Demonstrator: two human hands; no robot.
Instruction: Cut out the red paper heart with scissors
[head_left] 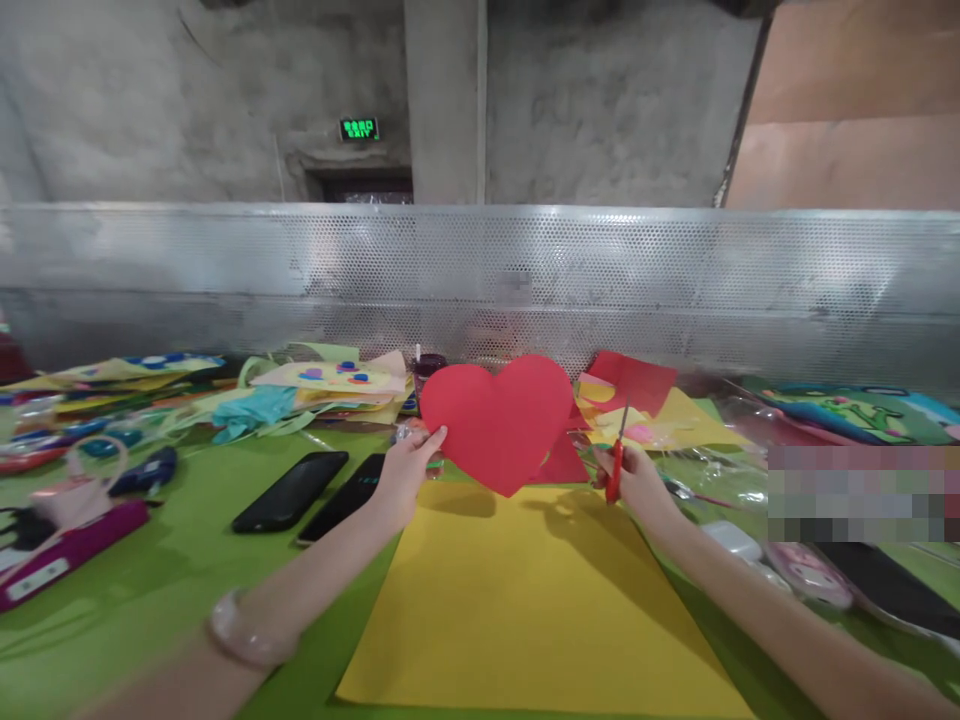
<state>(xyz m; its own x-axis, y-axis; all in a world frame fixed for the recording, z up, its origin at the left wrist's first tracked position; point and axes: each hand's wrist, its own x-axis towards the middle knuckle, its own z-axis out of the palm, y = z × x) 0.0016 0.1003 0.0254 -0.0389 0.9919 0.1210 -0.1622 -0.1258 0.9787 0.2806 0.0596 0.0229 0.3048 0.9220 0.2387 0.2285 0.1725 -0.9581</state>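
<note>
My left hand (407, 468) pinches the left edge of a red paper heart (499, 420) and holds it upright above a yellow sheet (536, 600). To the right of the heart, my right hand (637, 480) is closed round red-handled scissors (616, 462), their blades pointing up. A red paper offcut (562, 462) lies just behind the heart's lower right side.
Two black phones (289, 490) (346, 496) lie on the green table (187, 560) left of the yellow sheet. Piles of coloured craft paper (330, 385) fill the back. A perforated metal screen (480, 270) closes the far edge. Pouches and tools (71, 545) sit at left, packets (814, 575) at right.
</note>
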